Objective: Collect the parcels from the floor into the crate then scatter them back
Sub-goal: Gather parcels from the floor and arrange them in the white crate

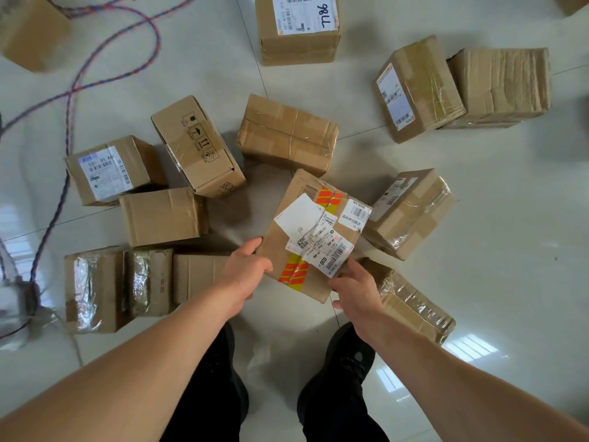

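Observation:
A brown parcel with orange-and-yellow tape and white labels (306, 218) is held between both hands above the floor. My left hand (245, 269) grips its near left corner, thumb on top. My right hand (353, 288) grips its near right edge by the barcode label. Several other cardboard parcels lie scattered on the pale tiled floor, among them one marked 98LL (298, 27), a taped one (287, 134) behind the held parcel and a labelled one (409, 212) to its right. No crate is in view.
Red-and-blue twisted cables (68, 129) trail across the floor at the left. Three parcels (118, 288) stand in a row at the near left, one more (414, 304) under my right wrist. My black-trousered legs and shoes (338, 362) are below.

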Demonstrator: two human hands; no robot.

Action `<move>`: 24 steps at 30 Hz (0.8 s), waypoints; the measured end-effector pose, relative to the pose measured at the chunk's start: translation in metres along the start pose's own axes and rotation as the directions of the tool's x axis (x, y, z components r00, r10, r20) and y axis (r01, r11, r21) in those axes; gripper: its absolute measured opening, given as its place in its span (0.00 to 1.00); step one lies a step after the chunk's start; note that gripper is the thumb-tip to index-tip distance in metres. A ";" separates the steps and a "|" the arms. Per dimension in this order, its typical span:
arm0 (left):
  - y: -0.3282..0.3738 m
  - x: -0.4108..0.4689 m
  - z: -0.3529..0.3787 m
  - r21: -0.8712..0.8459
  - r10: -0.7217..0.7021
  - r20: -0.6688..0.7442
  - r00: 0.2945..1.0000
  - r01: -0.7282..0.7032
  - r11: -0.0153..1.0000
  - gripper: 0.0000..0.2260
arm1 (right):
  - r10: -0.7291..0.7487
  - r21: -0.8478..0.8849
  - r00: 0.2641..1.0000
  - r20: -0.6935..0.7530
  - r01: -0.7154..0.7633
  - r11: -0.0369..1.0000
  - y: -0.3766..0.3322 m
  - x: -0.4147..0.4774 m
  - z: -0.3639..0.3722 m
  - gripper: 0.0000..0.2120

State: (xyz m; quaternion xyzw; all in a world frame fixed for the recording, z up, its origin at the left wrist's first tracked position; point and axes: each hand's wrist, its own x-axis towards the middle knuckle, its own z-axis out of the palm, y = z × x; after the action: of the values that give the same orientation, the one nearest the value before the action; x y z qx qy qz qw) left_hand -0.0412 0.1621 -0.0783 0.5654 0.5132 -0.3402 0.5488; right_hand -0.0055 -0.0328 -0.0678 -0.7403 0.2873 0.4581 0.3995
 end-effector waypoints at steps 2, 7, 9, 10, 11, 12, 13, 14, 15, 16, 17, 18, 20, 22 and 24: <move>0.001 -0.007 -0.003 0.159 -0.050 0.074 0.996 0.037 0.987 0.14 | -0.084 -0.006 0.996 0.005 0.084 0.996 -0.006 -0.002 -0.004 0.33; 0.000 -0.008 -0.004 0.548 0.070 0.060 0.996 -0.091 0.831 0.12 | -0.122 0.098 0.984 -0.129 0.135 0.986 -0.026 0.004 -0.019 0.41; 0.009 -0.003 -0.008 0.591 0.310 -0.225 0.924 -0.124 0.797 0.07 | -0.074 0.126 0.979 -0.191 0.099 0.987 -0.021 0.001 -0.020 0.40; 0.014 -0.003 -0.010 0.592 0.376 -0.317 0.871 -0.128 0.796 0.09 | -0.046 0.153 0.982 -0.185 0.075 0.985 -0.016 -0.002 -0.019 0.40; 0.018 -0.001 -0.012 0.596 0.414 -0.364 0.835 -0.132 0.792 0.14 | -0.012 0.179 0.987 -0.162 0.041 0.983 -0.011 -0.003 -0.016 0.40; 0.023 0.000 -0.014 0.611 0.436 -0.379 0.816 -0.133 0.780 0.20 | 0.017 0.202 0.992 -0.128 0.009 0.979 -0.004 -0.002 -0.012 0.39; 0.025 0.003 -0.016 0.638 0.458 -0.374 0.806 -0.135 0.758 0.25 | 0.041 0.226 0.996 -0.085 -0.021 0.974 -0.001 -0.001 -0.009 0.38; 0.028 0.005 -0.017 0.656 0.455 -0.348 0.820 -0.134 0.743 0.30 | 0.056 0.250 0.997 -0.044 -0.043 0.967 -0.001 0.000 -0.006 0.37; 0.029 0.008 -0.019 0.649 0.420 -0.309 0.853 -0.134 0.749 0.34 | 0.058 0.264 0.998 -0.007 -0.054 0.963 -0.001 0.001 -0.001 0.36; 0.028 0.012 -0.020 0.618 0.357 -0.260 0.897 -0.130 0.776 0.35 | 0.048 0.265 0.998 0.034 -0.055 0.963 -0.003 0.001 0.002 0.34; 0.026 0.016 -0.021 0.576 0.295 -0.210 0.932 -0.126 0.807 0.35 | 0.030 0.260 0.998 0.062 -0.045 0.965 -0.007 0.001 0.005 0.33; 0.023 0.020 -0.022 0.540 0.248 -0.167 0.954 -0.122 0.833 0.33 | 0.007 0.249 0.997 0.076 -0.026 0.968 -0.009 0.002 0.006 0.32; 0.018 0.022 -0.026 0.508 0.209 -0.114 0.971 -0.123 0.852 0.28 | -0.037 0.219 0.997 0.068 0.021 0.975 -0.011 0.004 0.007 0.32; 0.014 0.021 -0.028 0.490 0.184 -0.074 0.980 -0.125 0.862 0.24 | -0.065 0.182 0.996 0.057 0.053 0.982 -0.010 0.005 0.006 0.34; 0.012 0.020 -0.029 0.475 0.178 -0.053 0.983 -0.132 0.870 0.22 | -0.069 0.168 0.996 0.061 0.058 0.984 -0.008 0.005 0.006 0.35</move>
State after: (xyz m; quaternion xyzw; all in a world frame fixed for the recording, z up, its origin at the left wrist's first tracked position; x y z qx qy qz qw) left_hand -0.0305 0.1962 -0.0888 0.7362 0.3942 -0.3815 0.3963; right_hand 0.0007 -0.0238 -0.0715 -0.6976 0.2874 0.4438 0.4835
